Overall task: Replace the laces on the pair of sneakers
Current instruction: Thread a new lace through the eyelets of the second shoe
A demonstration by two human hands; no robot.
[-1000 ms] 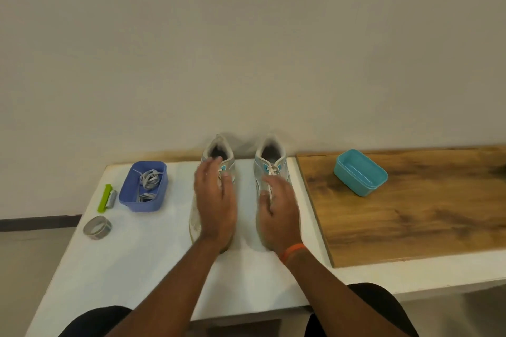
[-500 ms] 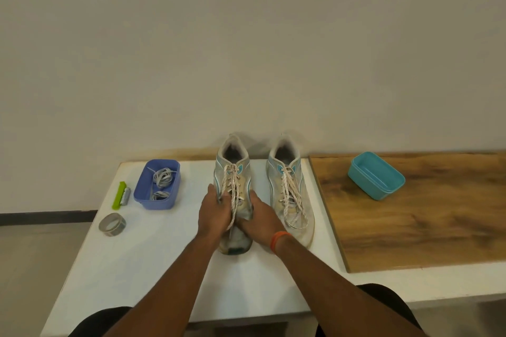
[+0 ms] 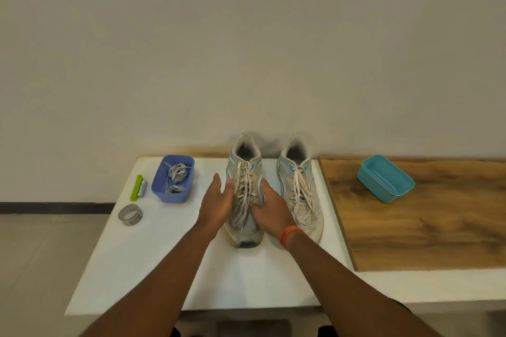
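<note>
1. Gripping left sneaker (image 3: 244, 186) mid-table (image 3: 153, 254): left hand (image 3: 217, 204) cups its side, fingers fairly straight; right hand (image 3: 269, 209) curls round the other side, thumb on old laces (image 3: 242, 200).
2. Right sneaker (image 3: 299, 186) just beside, still laced.
3. New laces (image 3: 176, 176) wait in blue tub (image 3: 164, 194).
4. Tip: steady shoe, loosen from the top eyelets down, pull evenly, avoid snagging.

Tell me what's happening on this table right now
A person is working on the left sneaker of a pair, with the left hand and right hand against its sides over the old laces. The right sneaker sits beside it, still laced and untouched. Grey replacement laces wait in a blue tray to the left. No lace has been pulled out yet.
</note>
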